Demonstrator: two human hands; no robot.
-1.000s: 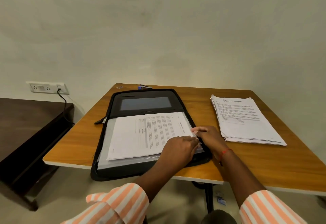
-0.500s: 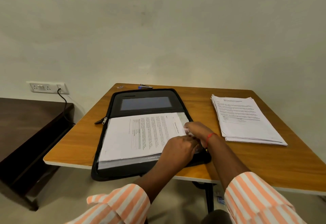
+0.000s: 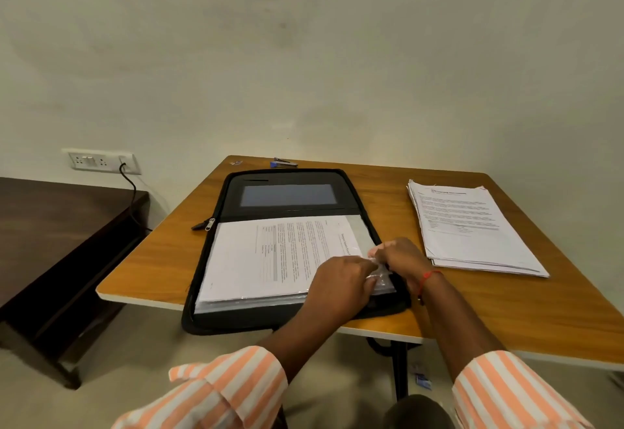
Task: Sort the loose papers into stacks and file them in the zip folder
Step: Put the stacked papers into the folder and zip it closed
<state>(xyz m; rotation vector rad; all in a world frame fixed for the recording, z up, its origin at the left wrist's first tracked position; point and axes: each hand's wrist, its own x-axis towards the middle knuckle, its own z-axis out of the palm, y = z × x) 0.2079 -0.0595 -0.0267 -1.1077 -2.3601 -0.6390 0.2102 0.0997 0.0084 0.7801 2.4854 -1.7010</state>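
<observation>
we see paper stack (image 3: 472,226) on right of tabletop (image 3: 162,259), small blue tool (image 3: 283,162) at far edge, open zip folder (image 3: 287,192) centre, our left hand (image 3: 341,280) and right hand (image 3: 401,256) meeting at its near-right corner, fingers of both pinching clear sleeve (image 3: 381,276) over printed sheet (image 3: 270,259)

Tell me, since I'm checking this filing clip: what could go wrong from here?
The left hand and right hand pinch the sleeve at its right edge; pulling there might crease or tear it, or buckle the papers. The folder overhangs the near edge of the table, so a push could tip it off.
</observation>
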